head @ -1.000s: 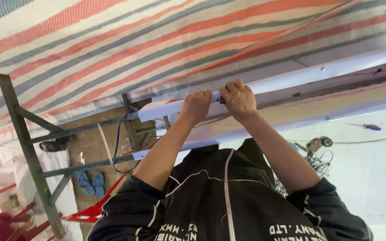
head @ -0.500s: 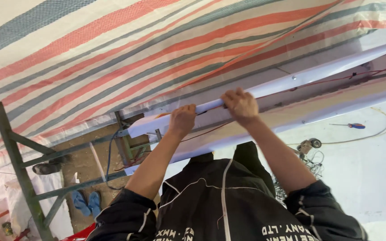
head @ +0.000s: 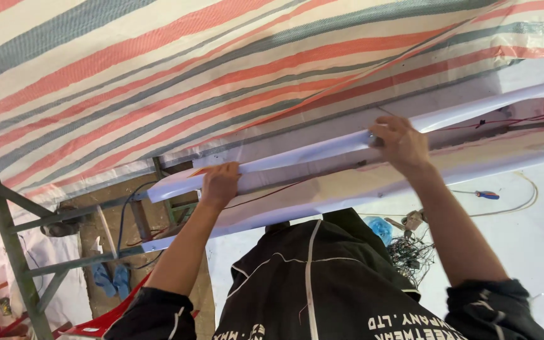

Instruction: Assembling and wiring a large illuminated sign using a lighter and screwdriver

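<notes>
— Where have your hands got to on that strip?

— Both are on the long white panel (head: 310, 154) that runs slantwise under the striped tarpaulin (head: 177, 82). My left hand (head: 220, 184) grips it near its lower end, fingers curled over the top edge and thumb beneath. My right hand (head: 400, 143) is higher up, fingers bent over the edge and pressing on it.

— Weren't they closer together a moment ago?

— Yes — half a second back they sat almost side by side near the middle of the panel. Now they are well apart: the left has slid down toward the end, the right up along the length. The panel itself lies much as it did, just below the tarpaulin, with a second white panel (head: 373, 182) beside it.

— Anything else changed?

— More of the ground shows to the right. A screwdriver (head: 481, 194) with a red and blue handle lies on the white sheet (head: 524, 239), near a tangle of wires (head: 407, 252). The green metal frame (head: 7, 233) stands at the left, blue sandals (head: 111, 280) lying behind it.
</notes>
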